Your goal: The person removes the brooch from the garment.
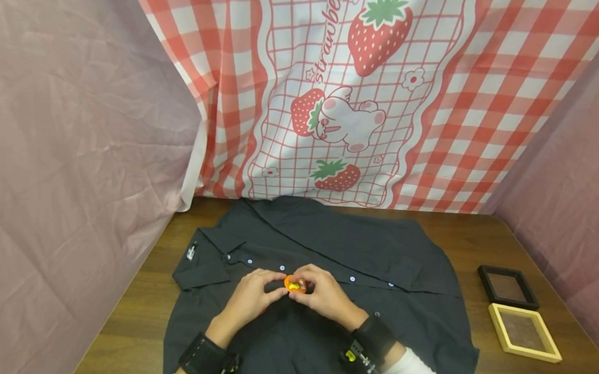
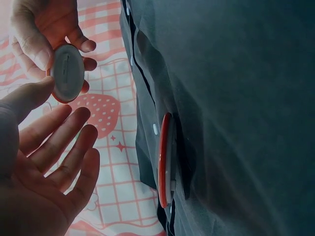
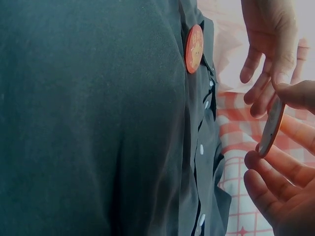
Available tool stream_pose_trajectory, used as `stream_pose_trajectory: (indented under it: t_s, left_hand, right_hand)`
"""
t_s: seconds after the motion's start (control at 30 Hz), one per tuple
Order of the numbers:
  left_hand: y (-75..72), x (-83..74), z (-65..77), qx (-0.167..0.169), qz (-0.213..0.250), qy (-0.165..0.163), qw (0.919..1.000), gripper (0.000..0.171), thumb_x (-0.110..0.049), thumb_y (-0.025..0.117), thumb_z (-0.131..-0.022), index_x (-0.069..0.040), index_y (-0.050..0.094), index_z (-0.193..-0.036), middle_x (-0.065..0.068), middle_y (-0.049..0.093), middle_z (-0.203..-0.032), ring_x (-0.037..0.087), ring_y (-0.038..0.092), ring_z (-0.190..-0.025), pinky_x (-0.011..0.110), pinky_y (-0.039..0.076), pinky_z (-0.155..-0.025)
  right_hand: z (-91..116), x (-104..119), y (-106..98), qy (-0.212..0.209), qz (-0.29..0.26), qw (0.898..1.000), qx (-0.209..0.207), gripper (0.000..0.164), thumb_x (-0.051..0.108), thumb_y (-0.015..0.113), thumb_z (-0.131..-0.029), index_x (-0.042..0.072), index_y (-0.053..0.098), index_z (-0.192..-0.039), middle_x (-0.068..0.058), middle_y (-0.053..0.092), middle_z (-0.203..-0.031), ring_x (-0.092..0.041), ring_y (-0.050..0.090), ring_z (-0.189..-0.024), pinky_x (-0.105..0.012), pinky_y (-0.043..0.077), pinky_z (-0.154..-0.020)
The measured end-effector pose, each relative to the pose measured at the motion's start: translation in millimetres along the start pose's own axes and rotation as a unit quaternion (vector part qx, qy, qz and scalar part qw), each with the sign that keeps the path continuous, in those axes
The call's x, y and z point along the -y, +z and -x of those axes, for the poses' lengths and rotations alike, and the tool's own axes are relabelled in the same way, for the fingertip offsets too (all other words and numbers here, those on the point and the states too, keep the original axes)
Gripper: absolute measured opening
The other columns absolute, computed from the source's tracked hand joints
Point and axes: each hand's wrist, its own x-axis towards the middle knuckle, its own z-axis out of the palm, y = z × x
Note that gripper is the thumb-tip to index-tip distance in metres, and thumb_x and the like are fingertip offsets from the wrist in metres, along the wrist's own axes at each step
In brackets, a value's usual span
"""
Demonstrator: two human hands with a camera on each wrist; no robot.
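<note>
A round orange pin badge [image 1: 295, 285] is held between the two hands, above the dark shirt [image 1: 378, 249]. My right hand [image 1: 330, 296] pinches it by its edge. From the other side, the thumb and forefinger of my left hand [image 1: 251, 298] hold its rim. The left wrist view shows the white back of the badge [image 2: 68, 73] with its pin lying along it. A second, red badge [image 3: 195, 49] sits on the shirt near the button placket; in the left wrist view this red badge [image 2: 165, 160] is edge-on. It is hidden in the head view.
The shirt lies spread across a wooden table [image 1: 132, 320], its collar [image 1: 207, 258] to the left. A black frame [image 1: 508, 287] and a pale wooden frame [image 1: 524, 332] lie at the right. A strawberry-print cloth [image 1: 336, 97] hangs behind, with pinkish fabric at both sides.
</note>
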Motion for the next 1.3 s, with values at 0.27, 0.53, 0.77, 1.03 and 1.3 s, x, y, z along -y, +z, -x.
stream_pose_trajectory:
  t_s: [0.27, 0.53, 0.77, 1.03, 1.3]
  left_hand:
    - [0.7, 0.7, -1.0, 0.014, -0.011, 0.002, 0.9998, 0.033, -0.029, 0.074, -0.085, -0.008, 0.074, -0.111, 0.005, 0.074, -0.110, 0.024, 0.065, -0.107, 0.050, 0.049, -0.094]
    - [1.5, 0.3, -0.7, 0.006, -0.013, 0.006, 0.9999, 0.033, -0.030, 0.074, -0.085, -0.010, 0.073, -0.112, 0.005, 0.073, -0.112, 0.025, 0.065, -0.107, 0.048, 0.051, -0.094]
    - [2.3, 1.5, 0.3, 0.016, -0.010, -0.001, 0.9998, 0.034, -0.030, 0.074, -0.086, -0.011, 0.071, -0.114, 0.006, 0.071, -0.116, 0.026, 0.064, -0.109, 0.049, 0.050, -0.095]
    - [2.8, 1.9, 0.5, 0.028, -0.010, -0.015, 0.9994, 0.038, -0.030, 0.074, -0.085, -0.011, 0.069, -0.118, 0.008, 0.069, -0.120, 0.028, 0.062, -0.115, 0.050, 0.048, -0.098]
    - [3.3, 2.9, -0.9, 0.044, -0.004, -0.009, 0.9990, 0.046, -0.031, 0.076, -0.083, -0.009, 0.066, -0.122, 0.012, 0.064, -0.128, 0.033, 0.056, -0.123, 0.057, 0.044, -0.100]
  right_hand:
    - [2, 0, 1, -0.013, 0.043, 0.999, -0.013, 0.025, 0.016, 0.082, -0.078, 0.012, 0.074, -0.101, -0.001, 0.067, -0.102, -0.013, 0.062, -0.084, -0.022, 0.054, -0.071]
    - [5, 0, 0, 0.001, 0.057, 0.998, -0.025, 0.028, 0.018, 0.083, -0.076, 0.013, 0.074, -0.102, 0.000, 0.066, -0.103, -0.014, 0.063, -0.088, -0.028, 0.055, -0.075]
    - [7, 0, -2, -0.015, 0.105, 0.993, -0.051, 0.029, 0.021, 0.084, -0.075, 0.015, 0.074, -0.101, 0.000, 0.065, -0.103, -0.015, 0.061, -0.090, -0.028, 0.054, -0.076]
    - [9, -6, -8, 0.003, 0.119, 0.990, -0.071, 0.027, 0.022, 0.084, -0.075, 0.015, 0.074, -0.099, 0.001, 0.066, -0.103, -0.015, 0.061, -0.093, -0.030, 0.054, -0.078]
    - [12, -8, -12, 0.020, 0.106, 0.991, -0.075, 0.028, 0.021, 0.084, -0.075, 0.015, 0.074, -0.100, 0.001, 0.066, -0.103, -0.015, 0.062, -0.092, -0.030, 0.054, -0.078]
